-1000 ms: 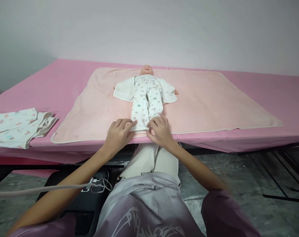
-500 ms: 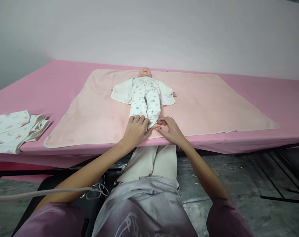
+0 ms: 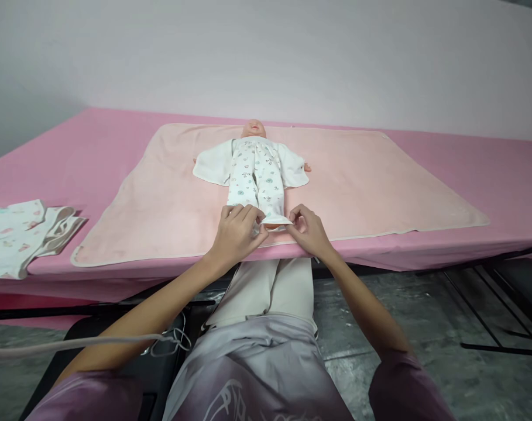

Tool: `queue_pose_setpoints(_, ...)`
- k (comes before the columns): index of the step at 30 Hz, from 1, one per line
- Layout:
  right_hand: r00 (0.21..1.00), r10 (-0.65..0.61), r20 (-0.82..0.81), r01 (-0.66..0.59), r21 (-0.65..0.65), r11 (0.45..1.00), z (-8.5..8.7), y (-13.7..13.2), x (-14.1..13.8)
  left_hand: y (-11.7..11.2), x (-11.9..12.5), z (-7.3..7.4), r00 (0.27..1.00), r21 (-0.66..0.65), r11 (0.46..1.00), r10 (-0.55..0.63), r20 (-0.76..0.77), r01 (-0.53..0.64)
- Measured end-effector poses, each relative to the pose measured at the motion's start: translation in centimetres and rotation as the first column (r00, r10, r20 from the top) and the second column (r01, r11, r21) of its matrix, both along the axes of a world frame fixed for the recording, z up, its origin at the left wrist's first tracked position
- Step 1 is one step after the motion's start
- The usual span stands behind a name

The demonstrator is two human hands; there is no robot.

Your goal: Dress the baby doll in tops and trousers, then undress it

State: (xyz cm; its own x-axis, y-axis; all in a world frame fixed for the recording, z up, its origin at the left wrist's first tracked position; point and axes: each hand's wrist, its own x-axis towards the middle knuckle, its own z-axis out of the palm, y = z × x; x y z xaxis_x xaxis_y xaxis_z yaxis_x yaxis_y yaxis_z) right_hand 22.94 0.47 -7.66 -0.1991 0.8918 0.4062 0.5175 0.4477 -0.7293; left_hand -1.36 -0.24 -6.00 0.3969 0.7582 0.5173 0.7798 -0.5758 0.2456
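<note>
A baby doll (image 3: 254,128) lies on its back with its head away from me and both arms spread in wide white sleeves. White printed baby pants (image 3: 266,184) cover its legs and reach up over its chest. My left hand (image 3: 239,229) pinches one side of a pant leg's cuff, and my right hand (image 3: 308,229) pinches the other side. Between them the cuff (image 3: 277,220) is stretched wide, with a bit of the doll's skin showing in the opening. The doll's other foot is hidden behind my left hand.
A peach blanket (image 3: 380,181) lies under the doll on a pink-covered table (image 3: 459,161). Folded printed baby clothes (image 3: 17,237) sit at the left front edge. A pale cable (image 3: 72,345) crosses my left arm. Black metal legs (image 3: 494,348) stand at the lower right.
My hands have drawn the cuff down and spread it sideways over the foot that showed before. My right hand has shifted slightly right, and the view has moved a little.
</note>
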Motion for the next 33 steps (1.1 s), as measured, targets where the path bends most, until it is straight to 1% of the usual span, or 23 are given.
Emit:
queue_pose_setpoints(2,0.997,-0.045,0.060,0.040,0.078,0.996,0.1,-0.7,0.4,-0.6,0.1,0.0,0.999,-0.004,1.000,-0.017,-0.032,0.017)
queue_pose_setpoints(3,0.993,-0.042,0.106,0.031,0.107,0.994,0.0,-1.1,0.6,-0.9,0.1,-0.1,0.998,-0.009,1.000,-0.029,-0.057,0.029)
queue_pose_setpoints(5,0.978,0.010,0.206,-0.036,0.123,0.992,-0.2,-1.8,1.1,-1.6,-0.2,-0.5,0.993,-0.017,0.998,-0.055,-0.106,0.054)
queue_pose_setpoints(7,0.957,0.064,0.285,-0.102,0.121,0.987,-0.6,-2.4,1.6,-2.2,-0.9,-1.0,0.990,-0.012,0.998,-0.067,-0.125,0.066)
queue_pose_setpoints(11,0.936,0.071,0.344,-0.150,0.210,0.966,-0.9,-3.1,2.2,-2.8,-3.9,-2.6,0.995,0.028,0.998,-0.060,-0.081,0.062)
queue_pose_setpoints(13,0.911,0.141,0.388,-0.241,0.222,0.945,-0.8,-3.0,2.0,-3.0,-5.6,-3.5,0.992,0.012,0.996,-0.090,-0.088,0.091)
queue_pose_setpoints(15,0.868,0.232,0.439,-0.341,0.187,0.921,-0.8,-2.9,1.8,-3.2,-7.1,-4.2,0.982,-0.007,0.990,-0.142,-0.125,0.142)
queue_pose_setpoints(16,0.854,0.260,0.450,-0.366,0.165,0.916,-0.8,-2.7,1.7,-3.3,-7.7,-4.4,0.976,-0.004,0.986,-0.167,-0.140,0.168)
queue_pose_setpoints(18,0.853,0.289,0.434,-0.374,0.121,0.920,-0.6,-2.1,1.8,-3.6,-8.6,-4.3,0.968,0.005,0.977,-0.209,-0.142,0.211)
queue_pose_setpoints(20,0.883,0.286,0.373,-0.342,0.095,0.935,-0.2,-0.7,2.2,-3.1,-9.3,-3.3,0.969,-0.021,0.974,-0.226,-0.100,0.225)
queue_pose_setpoints(21,0.904,0.270,0.333,-0.315,0.091,0.945,0.2,0.5,2.4,-2.4,-9.5,-2.6,0.972,-0.043,0.975,-0.222,-0.072,0.219)
queue_pose_setpoints(22,0.925,0.244,0.291,-0.281,0.093,0.955,0.5,2.1,2.7,-1.1,-9.6,-1.7,0.977,-0.062,0.976,-0.210,-0.046,0.207)
queue_pose_setpoints(23,0.945,0.208,0.253,-0.240,0.101,0.966,1.0,4.2,2.9,0.7,-9.7,-0.7,0.981,-0.072,0.979,-0.194,-0.023,0.192)
queue_pose_setpoints(24,0.961,0.166,0.222,-0.193,0.107,0.975,1.4,6.6,3.0,3.1,-9.7,0.3,0.985,-0.072,0.982,-0.173,-0.003,0.172)
queue_pose_setpoints(25,0.972,0.122,0.199,-0.147,0.117,0.982,1.9,9.5,2.9,6.0,-9.7,1.2,0.988,-0.063,0.986,-0.155,0.020,0.156)
queue_pose_setpoints(27,0.983,0.047,0.176,-0.070,0.125,0.990,2.8,15.5,2.3,12.9,-9.5,2.8,0.989,-0.068,0.989,-0.128,0.080,0.134)
queue_pose_setpoints(28,0.985,0.023,0.173,-0.041,0.101,0.994,3.4,18.5,1.9,16.7,-9.4,3.4,0.988,-0.092,0.988,-0.111,0.108,0.121)
queue_pose_setpoints(29,0.986,-0.002,0.167,-0.009,0.063,0.998,4.0,21.3,1.3,20.3,-9.3,3.9,0.986,-0.144,0.983,-0.099,0.135,0.118)
queue_pose_setpoints(31,0.981,0.049,0.187,-0.039,-0.056,0.998,5.2,25.9,0.2,26.5,-9.1,4.7,0.983,-0.307,0.943,-0.075,0.169,0.125)
queue_pose_setpoints(32,0.976,0.091,0.196,-0.067,-0.124,0.990,5.8,27.6,-0.3,29.0,-8.9,5.0,0.983,-0.380,0.914,-0.085,0.163,0.142)
queue_pose_setpoints(33,0.967,0.145,0.210,-0.104,-0.193,0.976,6.4,29.0,-0.8,30.9,-8.7,5.3,0.983,-0.444,0.880,-0.108,0.151,0.166)
